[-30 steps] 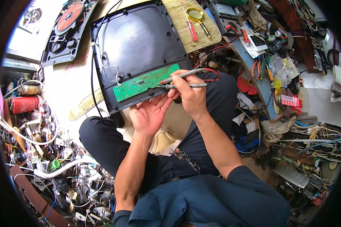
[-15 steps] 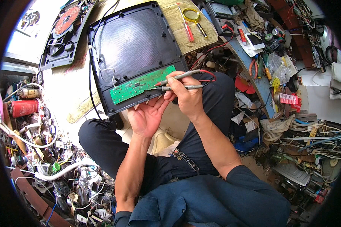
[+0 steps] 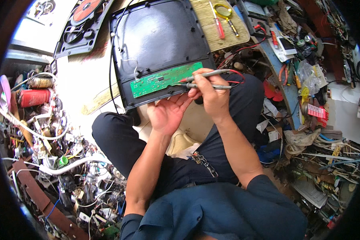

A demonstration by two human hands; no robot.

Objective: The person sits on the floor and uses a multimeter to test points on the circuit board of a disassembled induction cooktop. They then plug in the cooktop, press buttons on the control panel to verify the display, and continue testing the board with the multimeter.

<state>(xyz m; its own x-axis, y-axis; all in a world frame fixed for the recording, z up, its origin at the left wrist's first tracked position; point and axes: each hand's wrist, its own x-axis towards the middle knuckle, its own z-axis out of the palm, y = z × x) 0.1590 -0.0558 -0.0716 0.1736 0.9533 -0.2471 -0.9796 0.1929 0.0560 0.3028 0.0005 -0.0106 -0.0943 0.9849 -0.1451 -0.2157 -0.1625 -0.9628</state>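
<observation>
A green circuit board (image 3: 156, 82) lies along the near side of a black plastic panel (image 3: 164, 42), solder side up. My right hand (image 3: 214, 96) is closed round two multimeter probes, chopstick fashion: a red-tipped probe (image 3: 206, 75) above and a black probe (image 3: 212, 86) below. Both point left, with their tips over the board's near right part; whether they touch it I cannot tell. Palm up at the panel's near edge is my left hand (image 3: 166, 114), its fingers stretched out and partly hidden beneath that edge.
Beyond the panel, a red-handled screwdriver (image 3: 218, 26) and a yellow-rimmed magnifying glass (image 3: 223, 11) lie on a wooden board (image 3: 236, 36). A black housing with a round coil (image 3: 82, 34) is at the upper left. Heaps of electronic scrap (image 3: 74, 176) flank me. A black cable (image 3: 112, 70) crosses the panel's left side.
The whole scene has shifted right and slightly up as the view moved. Both hands, the probes and the board keep nearly the same places relative to one another.
</observation>
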